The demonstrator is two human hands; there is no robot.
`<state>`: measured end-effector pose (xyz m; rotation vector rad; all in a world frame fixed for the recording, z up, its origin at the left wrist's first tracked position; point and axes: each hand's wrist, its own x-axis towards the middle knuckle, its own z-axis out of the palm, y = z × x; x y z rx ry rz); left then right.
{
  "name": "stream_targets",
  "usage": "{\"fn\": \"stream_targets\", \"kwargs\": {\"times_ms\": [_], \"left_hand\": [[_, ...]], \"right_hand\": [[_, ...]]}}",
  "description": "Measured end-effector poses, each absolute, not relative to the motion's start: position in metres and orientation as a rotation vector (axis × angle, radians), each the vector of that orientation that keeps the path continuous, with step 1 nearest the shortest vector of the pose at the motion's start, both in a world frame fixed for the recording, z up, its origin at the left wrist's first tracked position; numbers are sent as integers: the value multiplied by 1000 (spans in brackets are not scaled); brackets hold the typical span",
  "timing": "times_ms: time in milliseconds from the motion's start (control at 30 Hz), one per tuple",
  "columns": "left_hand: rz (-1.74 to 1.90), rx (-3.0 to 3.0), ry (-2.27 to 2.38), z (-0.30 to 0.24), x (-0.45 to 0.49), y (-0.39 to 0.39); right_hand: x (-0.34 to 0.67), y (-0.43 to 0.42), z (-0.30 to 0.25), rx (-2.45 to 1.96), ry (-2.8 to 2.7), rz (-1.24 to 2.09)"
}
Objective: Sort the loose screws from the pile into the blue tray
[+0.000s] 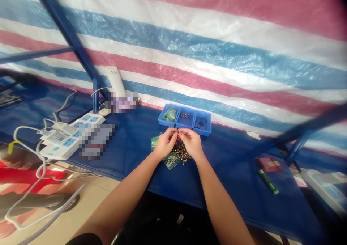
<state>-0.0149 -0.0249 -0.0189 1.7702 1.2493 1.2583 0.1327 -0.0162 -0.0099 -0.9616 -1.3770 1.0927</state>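
My left hand (166,143) and my right hand (192,142) meet fingertip to fingertip over the blue table. Both are closed in a pinch around something small, which is too tiny to name. Right below them lies a pile of small brass-coloured metal parts (182,153). Partly under my left hand are a clear bag of silvery pins or screws (171,161) and a green-tinted packet (154,143). Just beyond my fingers stand three joined blue bins: the left bin (161,122) holds green-tinted packets, the middle bin (184,125) small brass-coloured pieces, the right bin (202,130) small dark pieces.
To the left are a white power strip (58,149) with plugs and cables, and a white cylinder (115,79). A red box (269,164) and a green box (268,181) lie at right. Blue frame posts (78,53) and a striped tarp (189,38) border the table (227,172).
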Motion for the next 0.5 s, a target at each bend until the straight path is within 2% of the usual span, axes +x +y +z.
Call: {"fn": "stream_targets", "kwargs": {"times_ms": [500], "left_hand": [[1259,1833,1337,-16,-16,-25]], "right_hand": [[130,-16,-14,-1010,-1408,1051]]}}
